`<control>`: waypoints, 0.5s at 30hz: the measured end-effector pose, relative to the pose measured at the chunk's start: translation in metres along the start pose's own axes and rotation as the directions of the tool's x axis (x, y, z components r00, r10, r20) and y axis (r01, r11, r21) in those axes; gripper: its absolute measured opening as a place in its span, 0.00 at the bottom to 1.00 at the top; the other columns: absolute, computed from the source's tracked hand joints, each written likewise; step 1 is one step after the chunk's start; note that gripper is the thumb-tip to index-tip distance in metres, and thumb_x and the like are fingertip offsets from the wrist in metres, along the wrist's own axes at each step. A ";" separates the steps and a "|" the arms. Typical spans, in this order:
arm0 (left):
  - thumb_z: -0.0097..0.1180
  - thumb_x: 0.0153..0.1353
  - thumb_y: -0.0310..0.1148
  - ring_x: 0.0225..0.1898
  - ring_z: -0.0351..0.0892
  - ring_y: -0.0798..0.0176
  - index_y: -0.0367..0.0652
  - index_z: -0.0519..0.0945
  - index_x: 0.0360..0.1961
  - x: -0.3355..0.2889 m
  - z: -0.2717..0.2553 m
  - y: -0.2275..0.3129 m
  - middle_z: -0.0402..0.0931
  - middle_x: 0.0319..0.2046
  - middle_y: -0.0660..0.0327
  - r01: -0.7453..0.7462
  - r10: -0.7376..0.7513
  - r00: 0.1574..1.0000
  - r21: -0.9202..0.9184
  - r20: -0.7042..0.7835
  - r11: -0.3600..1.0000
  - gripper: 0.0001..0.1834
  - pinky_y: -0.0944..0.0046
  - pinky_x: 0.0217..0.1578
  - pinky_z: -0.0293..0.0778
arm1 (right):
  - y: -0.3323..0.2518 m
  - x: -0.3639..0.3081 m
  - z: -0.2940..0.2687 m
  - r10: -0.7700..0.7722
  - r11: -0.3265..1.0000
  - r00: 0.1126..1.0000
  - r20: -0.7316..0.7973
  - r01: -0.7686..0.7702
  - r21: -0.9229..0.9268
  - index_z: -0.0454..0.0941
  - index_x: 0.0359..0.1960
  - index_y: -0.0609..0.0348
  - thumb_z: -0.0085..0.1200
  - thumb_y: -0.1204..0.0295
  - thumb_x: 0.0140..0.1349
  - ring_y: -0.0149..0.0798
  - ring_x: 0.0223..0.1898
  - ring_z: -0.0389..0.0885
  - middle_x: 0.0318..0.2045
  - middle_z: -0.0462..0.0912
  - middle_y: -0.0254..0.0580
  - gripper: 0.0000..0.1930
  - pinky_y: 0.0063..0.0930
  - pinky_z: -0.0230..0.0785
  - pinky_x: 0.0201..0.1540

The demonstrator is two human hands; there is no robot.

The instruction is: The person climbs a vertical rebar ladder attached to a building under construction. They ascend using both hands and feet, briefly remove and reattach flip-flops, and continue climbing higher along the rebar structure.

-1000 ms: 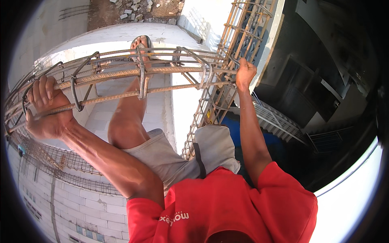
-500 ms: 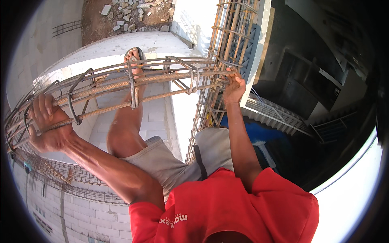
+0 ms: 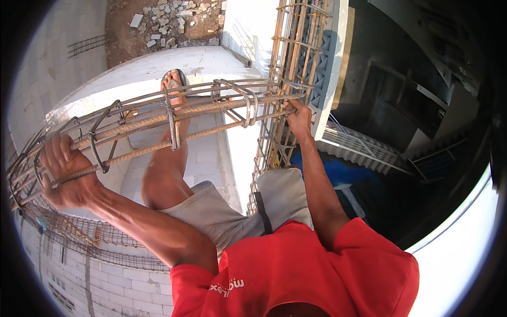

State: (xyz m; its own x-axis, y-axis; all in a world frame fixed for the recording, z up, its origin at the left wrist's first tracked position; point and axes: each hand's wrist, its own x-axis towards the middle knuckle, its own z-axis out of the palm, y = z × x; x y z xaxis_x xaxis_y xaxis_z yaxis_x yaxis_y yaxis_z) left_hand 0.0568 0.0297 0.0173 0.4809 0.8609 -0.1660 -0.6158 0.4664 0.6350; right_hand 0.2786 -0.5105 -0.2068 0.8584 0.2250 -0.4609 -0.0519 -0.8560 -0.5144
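A long rebar cage (image 3: 141, 154), made of rusty ribbed bars with square stirrups, lies across my front. My left hand (image 3: 67, 171) is wrapped around its lower bar near the left end. At the other end, my right hand (image 3: 299, 119) is closed around the end of that lower bar. This end meets an upright rebar column (image 3: 289, 42) beside a wall; the exact contact between the bars is hard to make out. One stirrup (image 3: 172, 119) circles the cage near its middle, and another slants close to the column.
My sandalled foot (image 3: 173, 80) rests on a white block wall (image 3: 158, 59) beyond the cage. Rubble (image 3: 169, 21) lies on the ground far below. More rebar mesh (image 3: 119, 253) runs at lower left. On the right are a dark recess and a white grille (image 3: 364, 145).
My right hand has moved down and slightly left, from the upper bars by the column to the lower bar's end, and its fingers have closed. My left hand keeps its grip.
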 end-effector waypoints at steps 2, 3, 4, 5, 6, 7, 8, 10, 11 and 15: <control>0.65 0.42 0.25 0.29 0.58 0.62 0.45 0.66 0.32 -0.003 0.001 0.003 0.58 0.24 0.64 0.003 -0.003 1.000 -0.023 0.010 1.000 0.20 0.60 0.38 0.61 | -0.006 0.004 0.000 0.038 0.999 0.999 0.025 -0.038 0.003 0.89 0.52 0.61 0.59 0.72 0.69 0.57 0.43 0.89 0.42 0.89 0.58 0.13 0.43 0.78 0.48; 0.65 0.42 0.25 0.29 0.58 0.62 0.45 0.66 0.32 -0.005 0.004 0.002 0.59 0.24 0.64 -0.001 0.001 1.000 -0.028 0.007 1.000 0.20 0.60 0.38 0.61 | -0.013 0.008 -0.001 0.070 0.998 0.997 0.039 -0.071 0.003 0.89 0.52 0.61 0.59 0.72 0.69 0.57 0.43 0.90 0.42 0.89 0.58 0.14 0.43 0.78 0.48; 0.65 0.41 0.25 0.29 0.58 0.63 0.45 0.66 0.32 -0.006 0.007 0.002 0.59 0.24 0.64 -0.006 0.006 1.000 -0.032 0.005 0.999 0.20 0.60 0.38 0.61 | -0.016 0.010 0.000 0.103 0.995 0.993 0.053 -0.103 0.001 0.89 0.53 0.61 0.59 0.72 0.69 0.57 0.44 0.90 0.43 0.90 0.58 0.14 0.43 0.78 0.48; 0.64 0.40 0.24 0.29 0.58 0.63 0.46 0.65 0.32 -0.007 0.008 0.004 0.59 0.24 0.64 -0.014 0.013 1.000 -0.046 -0.016 0.999 0.21 0.60 0.38 0.60 | -0.004 0.006 0.007 0.080 0.997 0.997 0.018 -0.080 -0.012 0.89 0.54 0.61 0.61 0.73 0.69 0.55 0.45 0.90 0.44 0.90 0.57 0.15 0.42 0.79 0.49; 0.63 0.39 0.24 0.29 0.57 0.63 0.46 0.65 0.32 -0.009 0.012 0.003 0.58 0.25 0.64 -0.021 0.020 1.000 -0.056 -0.010 0.998 0.21 0.60 0.38 0.59 | 0.001 0.005 0.011 0.072 0.997 0.997 0.000 -0.072 -0.001 0.88 0.55 0.61 0.61 0.73 0.69 0.55 0.45 0.90 0.45 0.90 0.57 0.15 0.41 0.79 0.50; 0.63 0.38 0.24 0.29 0.57 0.63 0.46 0.64 0.32 -0.012 0.016 0.001 0.58 0.25 0.64 -0.027 0.027 1.000 -0.068 -0.004 0.997 0.21 0.60 0.38 0.59 | 0.006 0.005 0.015 0.064 0.998 0.998 -0.020 -0.064 0.009 0.88 0.55 0.62 0.61 0.73 0.69 0.55 0.45 0.91 0.46 0.91 0.58 0.15 0.40 0.79 0.50; 0.63 0.37 0.24 0.29 0.57 0.62 0.46 0.64 0.31 -0.014 0.017 0.001 0.58 0.25 0.64 -0.032 0.032 0.999 -0.080 0.002 0.996 0.21 0.60 0.37 0.59 | 0.012 0.005 0.017 0.056 0.998 0.998 -0.041 -0.056 0.019 0.88 0.55 0.63 0.61 0.73 0.69 0.54 0.46 0.91 0.47 0.91 0.58 0.15 0.40 0.79 0.50; 0.62 0.33 0.24 0.29 0.56 0.63 0.46 0.63 0.31 -0.020 0.018 0.007 0.57 0.27 0.63 -0.066 0.065 0.998 -0.060 -0.018 0.996 0.23 0.60 0.37 0.58 | -0.004 0.009 0.015 0.100 0.995 0.995 -0.020 -0.099 0.028 0.88 0.55 0.64 0.61 0.73 0.69 0.53 0.46 0.91 0.47 0.91 0.58 0.15 0.39 0.79 0.51; 0.62 0.33 0.24 0.30 0.56 0.63 0.46 0.63 0.30 -0.024 0.021 0.008 0.57 0.27 0.63 -0.083 0.082 0.996 -0.043 -0.015 0.996 0.23 0.60 0.37 0.58 | -0.011 0.009 0.014 0.121 0.992 0.993 -0.006 -0.120 0.031 0.88 0.55 0.65 0.61 0.74 0.70 0.52 0.47 0.91 0.47 0.91 0.58 0.15 0.39 0.79 0.51; 0.61 0.33 0.25 0.30 0.55 0.63 0.45 0.63 0.30 -0.024 0.034 0.002 0.57 0.27 0.62 -0.076 0.078 0.997 -0.080 0.019 0.994 0.22 0.60 0.38 0.57 | -0.010 0.017 0.014 0.258 0.923 0.965 0.054 -0.263 0.280 0.87 0.57 0.65 0.58 0.74 0.73 0.49 0.46 0.91 0.49 0.91 0.55 0.15 0.38 0.79 0.53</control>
State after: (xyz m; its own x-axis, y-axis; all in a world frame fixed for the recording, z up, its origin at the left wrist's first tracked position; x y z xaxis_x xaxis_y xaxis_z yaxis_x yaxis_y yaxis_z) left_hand 0.0655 0.0028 0.0484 0.4432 0.8906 -0.1019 -0.6985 0.4143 0.5835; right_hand 0.2869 -0.4916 -0.2197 0.7869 0.0215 -0.6167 -0.4165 -0.7189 -0.5565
